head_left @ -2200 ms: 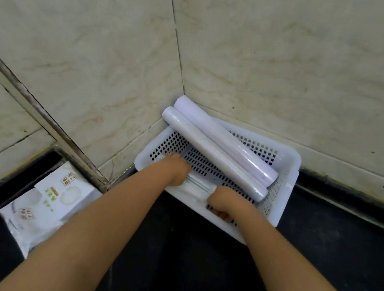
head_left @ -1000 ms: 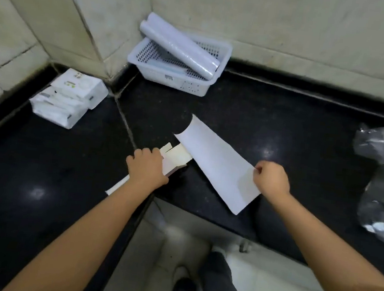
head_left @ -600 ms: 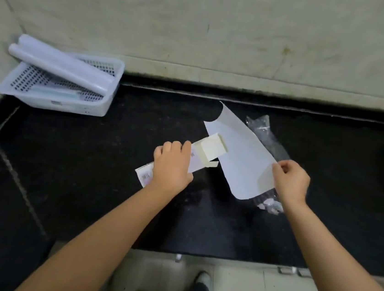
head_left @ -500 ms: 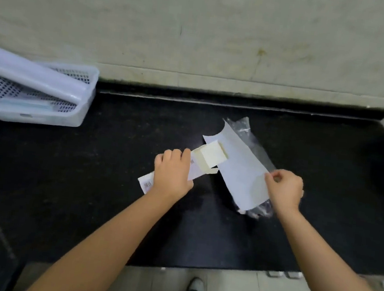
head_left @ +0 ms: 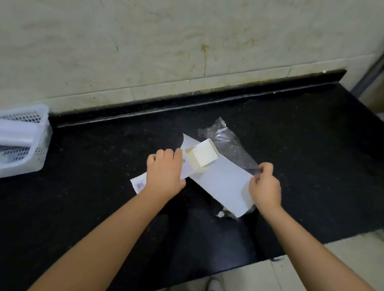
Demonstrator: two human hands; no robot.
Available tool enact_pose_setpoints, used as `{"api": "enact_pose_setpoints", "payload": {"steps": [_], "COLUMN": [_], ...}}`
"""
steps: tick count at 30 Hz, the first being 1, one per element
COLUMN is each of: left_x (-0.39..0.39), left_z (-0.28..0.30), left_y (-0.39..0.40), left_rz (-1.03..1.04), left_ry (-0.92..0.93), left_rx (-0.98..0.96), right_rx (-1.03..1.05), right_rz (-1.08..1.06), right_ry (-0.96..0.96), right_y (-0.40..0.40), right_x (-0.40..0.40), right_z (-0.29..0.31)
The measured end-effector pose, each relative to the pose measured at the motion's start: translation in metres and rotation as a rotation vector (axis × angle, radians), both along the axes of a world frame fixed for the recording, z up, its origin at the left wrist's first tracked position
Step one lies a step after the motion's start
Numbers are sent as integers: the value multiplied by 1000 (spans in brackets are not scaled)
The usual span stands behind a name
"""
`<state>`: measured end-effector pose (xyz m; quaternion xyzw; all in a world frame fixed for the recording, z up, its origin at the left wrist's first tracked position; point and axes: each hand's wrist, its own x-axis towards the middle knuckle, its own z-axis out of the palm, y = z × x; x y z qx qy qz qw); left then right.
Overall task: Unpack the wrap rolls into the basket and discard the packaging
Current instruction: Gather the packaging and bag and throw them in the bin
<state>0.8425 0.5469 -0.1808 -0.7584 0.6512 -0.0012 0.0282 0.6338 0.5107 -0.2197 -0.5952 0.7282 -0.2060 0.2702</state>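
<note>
My left hand [head_left: 165,172] grips a long white empty carton [head_left: 200,157] around its middle; the open end points up and right. My right hand [head_left: 263,189] pinches the right edge of a flat white paper sheet [head_left: 222,184] together with a clear plastic wrapper [head_left: 230,143] lying under it on the black counter [head_left: 306,144]. At the far left stands the white perforated basket [head_left: 38,151] with pale wrap rolls [head_left: 3,132] lying across it.
A tiled wall runs behind the counter. The counter's front edge drops to a light floor at lower right, where my shoe shows. A metal frame and dark clutter stand at the far right.
My hands left the basket and picked up the carton and the sheet. My view swung right, the basket slid to the left edge, and my right hand now also pinches the plastic wrapper.
</note>
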Motion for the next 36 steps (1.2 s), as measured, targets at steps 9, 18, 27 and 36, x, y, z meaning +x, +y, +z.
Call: {"api": "enact_pose_setpoints", "payload": {"steps": [9, 18, 27, 36], "left_x": [-84, -313, -547, -723], "left_z": [16, 27, 9, -42], "left_y": [-13, 78, 239, 403], "left_rz": [-463, -1077, -1414, -1599], "left_ry": [-26, 49, 91, 28], "left_rx": [-44, -5, 106, 269], "right_rx": [-23, 17, 17, 161], "right_rz": [-103, -515, -1028, -1423], "right_ry": [143, 55, -25, -39], "right_y": [74, 263, 477, 682], "right_x": [-69, -226, -398, -509], "right_z": [43, 67, 52, 10]}}
